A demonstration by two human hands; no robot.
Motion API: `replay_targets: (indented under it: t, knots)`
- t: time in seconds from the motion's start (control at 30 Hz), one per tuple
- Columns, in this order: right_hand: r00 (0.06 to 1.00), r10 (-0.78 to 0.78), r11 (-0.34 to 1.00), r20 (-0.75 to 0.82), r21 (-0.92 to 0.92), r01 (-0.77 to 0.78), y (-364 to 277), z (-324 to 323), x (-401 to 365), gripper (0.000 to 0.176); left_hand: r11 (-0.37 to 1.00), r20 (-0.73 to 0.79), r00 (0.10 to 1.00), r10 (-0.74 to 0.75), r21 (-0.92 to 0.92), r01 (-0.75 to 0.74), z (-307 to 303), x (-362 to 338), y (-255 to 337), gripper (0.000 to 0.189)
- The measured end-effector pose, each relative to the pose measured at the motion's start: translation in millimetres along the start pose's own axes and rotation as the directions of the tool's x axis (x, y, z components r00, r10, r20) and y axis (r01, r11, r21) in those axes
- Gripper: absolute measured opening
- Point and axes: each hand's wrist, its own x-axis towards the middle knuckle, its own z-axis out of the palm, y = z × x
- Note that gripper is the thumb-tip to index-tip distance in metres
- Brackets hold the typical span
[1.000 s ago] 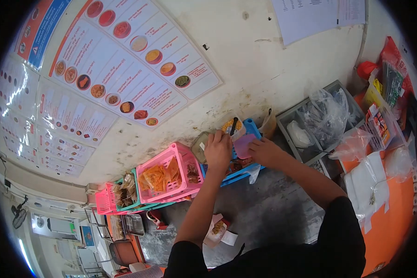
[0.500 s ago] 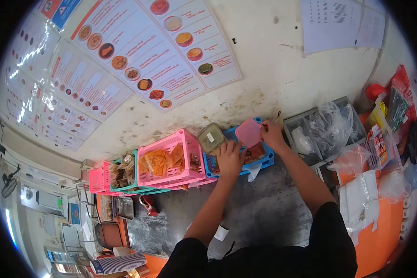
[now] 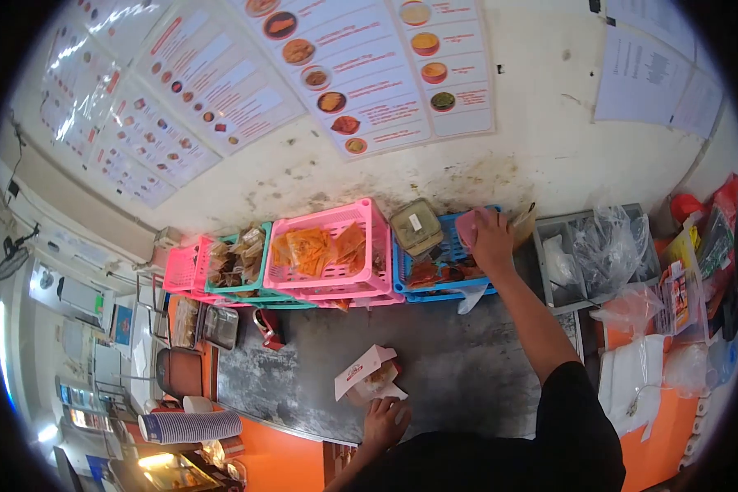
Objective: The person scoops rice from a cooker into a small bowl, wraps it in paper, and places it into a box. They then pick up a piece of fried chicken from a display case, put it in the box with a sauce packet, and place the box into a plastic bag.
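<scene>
My right hand (image 3: 494,239) is at the back right of the blue basket (image 3: 444,289), its fingers closed over the edge of a pink plastic lid (image 3: 466,228). Whether a tub sits under that lid is hidden. Beside it, a clear container with a greenish lid (image 3: 416,226) leans in the same basket, above reddish-brown packets (image 3: 435,272). Down on the dark worktop, my left hand (image 3: 385,423) is by the near edge of an open white and red paper food box (image 3: 369,367), fingers slightly apart. Brownish food shows inside the box.
Left of the blue basket stand a pink basket (image 3: 377,246) of orange packets and a green basket (image 3: 266,271) of bagged goods. A grey divided tray (image 3: 553,299) with plastic bags is at the right. A red object (image 3: 268,328) and stacked cups (image 3: 190,426) lie to the left.
My left hand has left the basket and come down to the food box, now in view. My right hand and the pink lid have stayed at the blue basket. The camera view has shifted.
</scene>
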Motion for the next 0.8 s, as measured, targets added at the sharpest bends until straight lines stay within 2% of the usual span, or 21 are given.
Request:
replay_targets:
  t: [0.1,0.17,0.23,0.27,0.33,0.37,0.43,0.5,0.53,0.57,0.6,0.63,0.67,0.7,0.73,0.8]
  knots:
    - [0.999,0.001,1.0,0.052,-0.002,-0.001,-18,-7,-1,0.062,0.992,-0.019,0.993,-0.114,-0.049,0.113,-6,-24,-3,0.018]
    - [0.998,-0.003,1.0,0.063,-0.011,0.003,-28,-9,-2,0.067,0.987,-0.107,0.981,-0.159,-0.044,0.155,-15,-33,-10,0.018]
    - [0.999,0.007,0.994,-0.041,-0.11,-0.011,-32,5,-2,0.074,0.98,-0.123,0.972,-0.199,-0.044,0.195,-26,-40,-17,0.019]
    - [0.999,-0.007,0.994,-0.045,-0.11,0.002,-35,9,-2,0.074,0.973,-0.136,0.964,-0.23,-0.038,0.227,-31,-45,-22,0.019]
    - [0.997,0.074,0.99,0.037,-0.122,-0.069,-40,15,1,0.075,0.971,-0.176,0.955,-0.239,-0.038,0.236,-38,-57,-31,0.02]
    - [0.998,0.056,0.992,0.035,-0.118,-0.051,-43,12,0,0.075,0.97,-0.21,0.948,-0.238,-0.011,0.242,-40,-65,-36,0.02]
    - [0.995,0.051,0.966,-0.084,-0.249,-0.071,-53,7,-5,0.057,0.963,-0.241,0.935,-0.26,0.009,0.27,-45,-84,-43,0.019]
    - [0.995,0.029,0.988,-0.097,-0.15,-0.044,-33,41,6,0.042,0.949,-0.274,0.913,-0.301,0.002,0.314,-49,-102,-42,0.019]
    - [0.96,-0.059,0.984,-0.273,-0.178,0.01,-29,53,5,0.029,0.941,-0.289,0.901,-0.322,0.002,0.337,-52,-115,-43,0.02]
    - [0.872,-0.268,0.946,-0.409,-0.281,0.158,-24,55,6,0.019,0.94,-0.262,0.909,-0.325,0.021,0.342,-53,-128,-47,0.021]
    - [0.908,-0.274,0.948,-0.316,-0.247,0.2,-14,66,9,0.023,0.894,-0.337,0.844,-0.417,0.017,0.449,-53,-142,-48,0.021]
    - [0.773,-0.45,0.889,-0.447,-0.308,0.339,1,83,16,0.03,0.9,-0.29,0.863,-0.414,0.015,0.436,-54,-155,-48,0.023]
    - [0.853,-0.444,0.883,-0.273,-0.292,0.367,20,103,23,0.034,0.905,-0.238,0.879,-0.413,0.005,0.426,-55,-168,-49,0.024]
    - [0.875,-0.482,0.819,-0.042,-0.376,0.433,-2,67,24,0.034,0.886,-0.244,0.863,-0.443,0.024,0.462,-54,-181,-48,0.025]
    - [0.879,-0.477,0.843,0.002,-0.279,0.459,-3,60,26,0.034,0.87,-0.233,0.851,-0.471,0.038,0.492,-54,-195,-47,0.027]
    - [0.852,-0.523,0.745,-0.035,-0.505,0.436,39,113,45,0.034,0.749,-0.038,0.749,-0.662,-0.057,0.66,-61,-216,-44,0.027]
